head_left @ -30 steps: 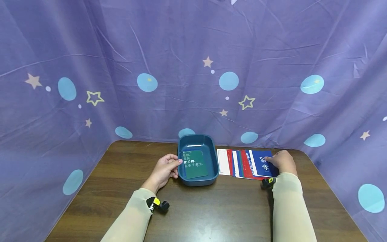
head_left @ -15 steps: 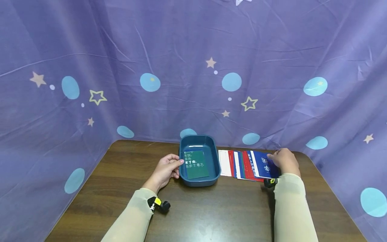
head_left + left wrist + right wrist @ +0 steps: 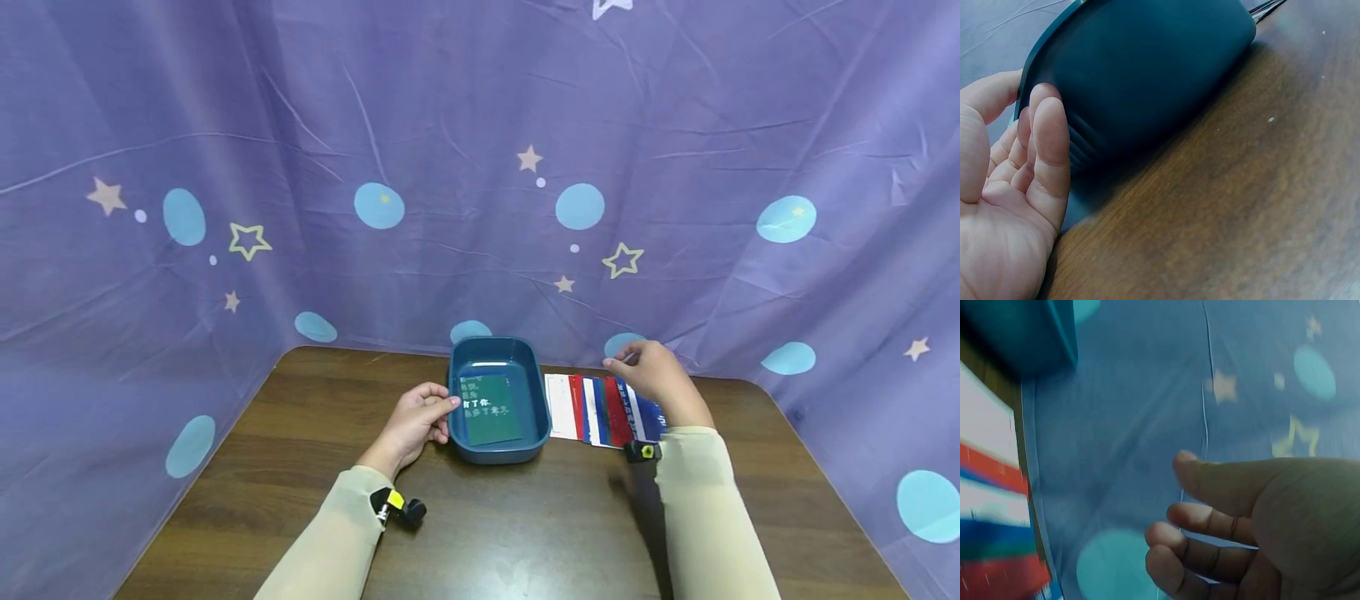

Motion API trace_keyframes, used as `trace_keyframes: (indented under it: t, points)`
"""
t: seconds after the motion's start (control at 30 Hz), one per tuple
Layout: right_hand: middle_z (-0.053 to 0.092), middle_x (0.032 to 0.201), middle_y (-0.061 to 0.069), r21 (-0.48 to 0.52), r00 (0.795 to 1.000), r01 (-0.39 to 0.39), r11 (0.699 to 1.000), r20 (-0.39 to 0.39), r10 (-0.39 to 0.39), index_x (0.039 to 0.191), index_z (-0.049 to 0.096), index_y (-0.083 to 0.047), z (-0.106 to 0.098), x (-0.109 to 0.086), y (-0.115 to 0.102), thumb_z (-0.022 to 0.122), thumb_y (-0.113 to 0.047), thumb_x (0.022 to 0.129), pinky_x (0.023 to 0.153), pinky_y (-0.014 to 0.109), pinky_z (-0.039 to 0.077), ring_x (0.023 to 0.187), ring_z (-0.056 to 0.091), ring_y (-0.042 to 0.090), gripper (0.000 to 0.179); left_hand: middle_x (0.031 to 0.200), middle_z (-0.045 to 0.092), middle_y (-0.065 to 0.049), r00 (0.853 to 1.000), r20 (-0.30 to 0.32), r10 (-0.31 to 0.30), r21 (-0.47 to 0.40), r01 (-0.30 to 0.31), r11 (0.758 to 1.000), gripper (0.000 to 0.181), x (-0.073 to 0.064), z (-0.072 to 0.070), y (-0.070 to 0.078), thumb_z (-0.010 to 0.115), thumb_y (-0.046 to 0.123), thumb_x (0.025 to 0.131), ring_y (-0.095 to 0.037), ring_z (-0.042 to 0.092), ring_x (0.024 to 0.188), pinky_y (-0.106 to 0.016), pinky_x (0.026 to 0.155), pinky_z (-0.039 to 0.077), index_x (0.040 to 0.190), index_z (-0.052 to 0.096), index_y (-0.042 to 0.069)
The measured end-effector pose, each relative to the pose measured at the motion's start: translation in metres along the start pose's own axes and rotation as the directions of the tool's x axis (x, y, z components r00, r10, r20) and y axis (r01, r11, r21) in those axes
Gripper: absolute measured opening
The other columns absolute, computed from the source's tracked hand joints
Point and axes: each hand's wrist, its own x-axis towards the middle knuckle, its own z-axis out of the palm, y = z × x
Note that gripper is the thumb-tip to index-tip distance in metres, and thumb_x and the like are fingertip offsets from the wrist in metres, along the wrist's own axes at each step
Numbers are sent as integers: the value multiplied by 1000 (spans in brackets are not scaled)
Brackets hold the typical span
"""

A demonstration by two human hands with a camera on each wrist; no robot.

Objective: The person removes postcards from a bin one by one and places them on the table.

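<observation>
A dark teal rectangular tray (image 3: 495,455) stands toward the back of the table, with a green card (image 3: 491,425) lying in it. My left hand (image 3: 417,421) holds the tray's left wall, thumb at the rim and fingers along the outside, as the left wrist view also shows. Right of the tray lies an overlapping row of cards (image 3: 561,407) in white, red, blue and green. Above the right part of this row is my right hand (image 3: 660,379), raised clear of it. Its fingers (image 3: 1166,534) are loosely bent with nothing between them. The hand covers part of the blue end card.
The brown wooden table (image 3: 510,525) extends toward me. Close behind the tray and cards hangs a purple curtain (image 3: 450,250) with stars and blue dots. A black wrist camera (image 3: 408,511) is on the left sleeve, another camera (image 3: 642,452) on the right.
My right hand has left the blue card at the row's right end, rising and moving left above the cards. The left hand keeps its place on the tray. The head view has shifted slightly.
</observation>
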Motion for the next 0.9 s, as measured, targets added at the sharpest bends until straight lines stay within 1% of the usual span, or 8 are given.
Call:
trace_keyframes:
  t: [0.17, 0.3, 0.4, 0.5, 0.57, 0.63, 0.77, 0.9]
  points:
    - [79, 110, 18, 20, 995, 87, 996, 46, -88, 118, 76, -3, 19, 0, -25, 70, -45, 114, 82, 48, 65, 94, 73, 30, 42, 71, 67, 3, 1000, 11, -4, 6, 4, 1000, 19, -1, 2, 1, 75, 10, 109, -9, 62, 52, -23, 49, 57, 116, 58, 8]
    - [76, 102, 12, 24, 990, 127, 992, 64, -128, 118, 77, -5, 33, 5, -47, 64, -47, 116, 78, 42, 60, 89, 67, 25, 44, 71, 67, 3, 1000, 3, 1, -3, -1, 1000, 19, -1, 0, 1, 76, 9, 108, -9, 61, 52, -23, 48, 57, 116, 58, 8]
    - [75, 98, 9, 38, 986, 146, 989, 81, -149, 115, 77, -8, 42, 11, -69, 67, -48, 115, 75, 38, 58, 86, 68, 24, 41, 71, 67, 3, 1000, 2, 1, -2, -1, 1000, 19, -1, -1, 1, 76, 9, 108, -9, 61, 52, -23, 48, 57, 116, 58, 8]
    - [77, 97, 11, 73, 974, 165, 984, 142, -174, 114, 76, -8, 51, 19, -96, 71, -47, 113, 71, 36, 61, 84, 74, 27, 39, 71, 67, 3, 1000, -1, 2, -1, -2, 1000, 18, -1, -2, 1, 75, 9, 109, -9, 61, 52, -22, 48, 56, 116, 58, 7]
    - [79, 99, 15, 91, 963, 165, 982, 201, -181, 118, 75, -6, 57, 25, -115, 73, -45, 112, 69, 36, 64, 83, 78, 29, 39, 71, 68, 3, 1000, -1, 2, -2, -2, 1000, 18, -2, -3, 1, 75, 9, 109, -9, 61, 52, -22, 48, 56, 116, 58, 7]
    - [80, 103, 20, 102, 948, 149, 984, 270, -171, 128, 72, -3, 64, 33, -132, 74, -43, 112, 71, 40, 69, 85, 81, 33, 43, 71, 67, 3, 1000, 2, -1, 0, 1, 1000, 18, -2, -3, 2, 75, 9, 109, -9, 61, 52, -22, 48, 57, 116, 58, 7]
    - [81, 114, 27, 53, 914, 100, 994, 389, -113, 150, 62, 4, 81, 49, -156, 74, -43, 112, 80, 49, 73, 92, 85, 37, 62, 70, 67, 4, 1000, 7, -9, 1, 9, 1000, 18, -2, -3, 2, 75, 11, 110, -9, 61, 53, -22, 49, 58, 117, 58, 8]
    - [79, 122, 26, -25, 876, 24, 999, 482, -9, 161, 54, 5, 98, 64, -163, 76, -50, 110, 82, 50, 73, 95, 84, 38, 78, 70, 67, 3, 1000, 14, -7, -6, 8, 1000, 18, -1, -1, 2, 74, 9, 109, -9, 61, 52, -22, 49, 57, 117, 58, 8]
